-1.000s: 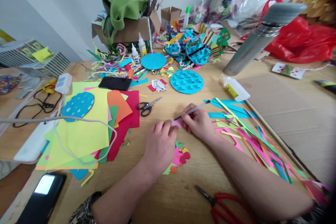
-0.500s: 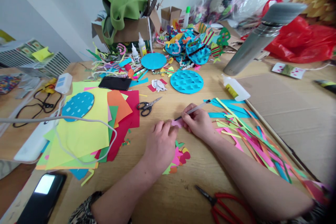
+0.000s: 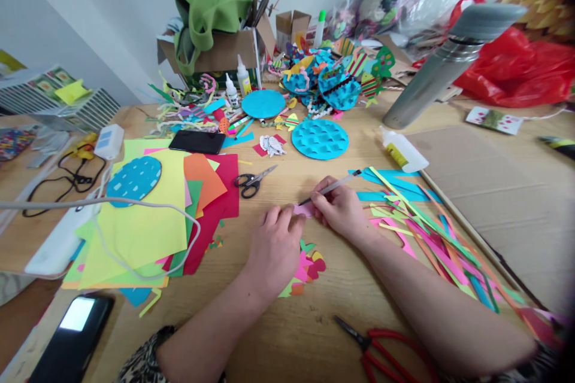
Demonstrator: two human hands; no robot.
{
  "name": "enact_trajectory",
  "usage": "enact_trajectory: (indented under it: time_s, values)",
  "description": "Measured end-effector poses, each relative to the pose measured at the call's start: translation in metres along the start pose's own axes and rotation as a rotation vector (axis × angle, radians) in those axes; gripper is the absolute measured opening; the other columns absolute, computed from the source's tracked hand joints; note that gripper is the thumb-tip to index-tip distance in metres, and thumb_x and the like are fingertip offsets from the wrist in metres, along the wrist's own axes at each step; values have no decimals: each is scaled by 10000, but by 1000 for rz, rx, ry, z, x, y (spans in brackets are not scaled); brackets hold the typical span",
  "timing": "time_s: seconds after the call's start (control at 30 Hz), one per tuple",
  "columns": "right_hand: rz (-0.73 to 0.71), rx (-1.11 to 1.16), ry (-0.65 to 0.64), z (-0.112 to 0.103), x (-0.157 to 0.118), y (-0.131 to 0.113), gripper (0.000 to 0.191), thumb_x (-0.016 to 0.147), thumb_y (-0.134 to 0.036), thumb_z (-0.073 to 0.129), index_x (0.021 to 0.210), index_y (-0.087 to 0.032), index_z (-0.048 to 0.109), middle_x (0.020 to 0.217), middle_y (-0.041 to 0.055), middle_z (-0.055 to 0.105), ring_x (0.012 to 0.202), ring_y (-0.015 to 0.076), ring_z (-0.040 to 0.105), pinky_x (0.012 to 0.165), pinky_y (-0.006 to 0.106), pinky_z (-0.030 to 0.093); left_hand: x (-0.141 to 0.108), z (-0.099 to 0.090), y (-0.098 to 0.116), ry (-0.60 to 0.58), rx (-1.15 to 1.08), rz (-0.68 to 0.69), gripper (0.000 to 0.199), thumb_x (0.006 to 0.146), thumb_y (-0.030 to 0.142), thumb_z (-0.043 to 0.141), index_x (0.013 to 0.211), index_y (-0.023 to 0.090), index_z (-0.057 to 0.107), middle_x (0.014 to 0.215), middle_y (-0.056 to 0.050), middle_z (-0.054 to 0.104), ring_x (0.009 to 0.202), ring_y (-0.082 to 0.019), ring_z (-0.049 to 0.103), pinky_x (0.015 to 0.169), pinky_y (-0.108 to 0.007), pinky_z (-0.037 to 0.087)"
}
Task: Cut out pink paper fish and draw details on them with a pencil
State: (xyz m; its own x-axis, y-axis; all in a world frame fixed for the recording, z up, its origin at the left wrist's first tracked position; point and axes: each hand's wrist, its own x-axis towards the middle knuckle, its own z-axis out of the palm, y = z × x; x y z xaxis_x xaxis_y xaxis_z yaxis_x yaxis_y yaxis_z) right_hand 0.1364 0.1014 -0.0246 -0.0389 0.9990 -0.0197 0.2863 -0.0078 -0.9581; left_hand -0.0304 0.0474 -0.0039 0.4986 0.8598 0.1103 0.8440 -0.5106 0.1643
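My right hand (image 3: 336, 206) is closed round a slim pen (image 3: 335, 185), its tip down at a small pink paper piece (image 3: 304, 209) on the table. My left hand (image 3: 276, 245) rests palm down beside it, fingertips together at the left edge of the pink piece and pressing on it. Cut paper shapes in pink, green, red and orange (image 3: 309, 266) lie just right of my left hand. Small black scissors (image 3: 251, 182) sit behind my left hand. Red-handled scissors (image 3: 372, 344) are at the near edge, between my forearms.
Coloured sheets (image 3: 148, 221) and a phone (image 3: 197, 142) lie left; paper strips (image 3: 431, 233) and cardboard (image 3: 498, 191) lie right. A glue bottle (image 3: 404, 152), steel flask (image 3: 431, 75) and blue discs (image 3: 320, 139) stand or lie farther back. A person's arm (image 3: 22, 323) shows at the left edge.
The pen in my right hand has tilted very slightly. Both hands keep the same places.
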Motion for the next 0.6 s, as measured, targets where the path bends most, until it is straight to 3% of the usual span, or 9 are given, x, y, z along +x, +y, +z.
enact_trajectory:
  time_s: [0.4, 0.6]
  values:
    - [-46, -80, 74, -2, -1, 0, 132, 799, -296, 581, 718, -218, 512, 488, -25, 555, 414, 140, 522, 421, 244, 368, 0, -1, 1, -10, 4, -4, 377, 873, 94, 541, 1232, 150, 639, 1293, -108, 611, 1113, -290, 519, 952, -465, 490]
    - [-52, -93, 41, -1, -1, 1, 142, 799, -305, 577, 707, -226, 504, 507, -13, 566, 445, 157, 548, 440, 257, 398, 0, -1, 0, -6, 1, 2, 377, 870, 94, 547, 1231, 155, 637, 1302, -109, 607, 1121, -291, 516, 957, -468, 484]
